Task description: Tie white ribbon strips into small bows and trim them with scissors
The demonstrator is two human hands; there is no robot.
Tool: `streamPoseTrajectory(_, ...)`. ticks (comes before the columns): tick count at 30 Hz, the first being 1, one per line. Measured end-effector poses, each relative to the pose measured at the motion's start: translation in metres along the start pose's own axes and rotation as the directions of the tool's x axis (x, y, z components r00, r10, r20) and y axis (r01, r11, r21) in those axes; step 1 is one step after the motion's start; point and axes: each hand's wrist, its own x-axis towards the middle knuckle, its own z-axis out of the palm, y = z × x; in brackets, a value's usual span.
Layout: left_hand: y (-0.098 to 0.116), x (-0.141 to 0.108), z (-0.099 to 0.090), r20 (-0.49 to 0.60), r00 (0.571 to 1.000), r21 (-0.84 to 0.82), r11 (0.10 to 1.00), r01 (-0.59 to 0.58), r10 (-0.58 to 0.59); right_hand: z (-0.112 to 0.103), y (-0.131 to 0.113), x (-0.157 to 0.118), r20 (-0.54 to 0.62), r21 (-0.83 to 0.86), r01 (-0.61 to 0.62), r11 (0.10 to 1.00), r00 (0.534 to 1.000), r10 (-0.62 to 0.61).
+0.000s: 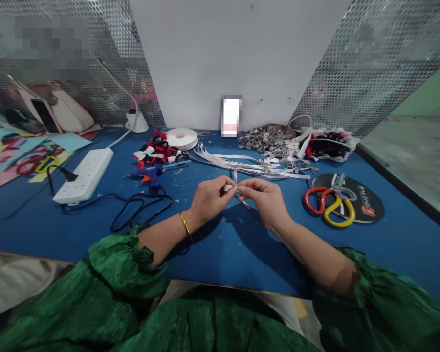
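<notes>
- Left hand [214, 198] and right hand [262, 198]: fingertips pinched together on a pale ribbon [235, 175] above the worktop [220, 254], presumably for fine control.
- Scissors [338, 194]: handles nearward, likely for easy grasping.
- Glue gun [149, 172]: lying leftward, presumably within reach.
- Strips [234, 167]: laid lengthwise, apparently limiting tangles.

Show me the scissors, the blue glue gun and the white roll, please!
Scissors [351, 211], head view: on the yellow handle.
Blue glue gun [153, 172], head view: on its body.
White roll [172, 137], head view: on its flat top.

there are two hands [211, 199], one bracelet [185, 225], one glue gun [148, 173], one power strip [86, 177], one white spool [189, 140] and two pairs of scissors [338, 193].
</notes>
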Motion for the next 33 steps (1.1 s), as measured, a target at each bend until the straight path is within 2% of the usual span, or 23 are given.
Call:
streamPoseTrajectory(5, -0.0007, -0.0011, 0.0009, -0.021, 1.000, -0.011, 1.000, 0.004, -0.004, -0.0035, -0.0014, 0.0007, 0.041, -0.072, -0.007, 0.997, 0.999, 0.010)
streamPoseTrajectory(11, 0.0015, 0.0001, -0.0012, 0.027, 1.000, -0.008, 1.000, -0.012, 0.013, -0.0060, -0.0062, 0.0019, 0.088, -0.092, -0.025, 0.995, 0.996, 0.033)
streamPoseTrajectory(18, 0.0059, 0.0021, -0.0038, 0.062, 0.994, -0.106, 0.990, 0.097, -0.091, -0.0068, -0.0057, 0.0018, 0.128, 0.061, -0.143, 0.988, 0.983, 0.134)
streamPoseTrajectory(23, 0.0042, 0.0033, -0.0009, 0.134, 0.973, -0.299, 0.928, 0.222, -0.190, -0.0070, -0.0066, 0.0005, 0.157, 0.068, -0.255, 0.965, 0.957, 0.242)
streamPoseTrajectory(25, 0.0027, 0.0035, 0.0012, 0.157, 0.963, -0.369, 0.891, 0.264, -0.221, -0.0061, -0.0068, 0.0004, 0.128, 0.027, -0.196, 0.980, 0.973, 0.191)
streamPoseTrajectory(28, 0.0010, 0.0035, 0.0033, 0.171, 0.955, -0.407, 0.865, 0.294, -0.244, -0.0057, -0.0059, 0.0003, 0.070, -0.124, -0.024, 0.992, 0.997, 0.033)
streamPoseTrajectory(33, 0.0022, 0.0040, 0.0035, 0.199, 0.943, -0.466, 0.821, 0.330, -0.266, -0.0076, -0.0078, -0.0036, 0.101, -0.369, 0.227, 0.901, 0.974, -0.204)
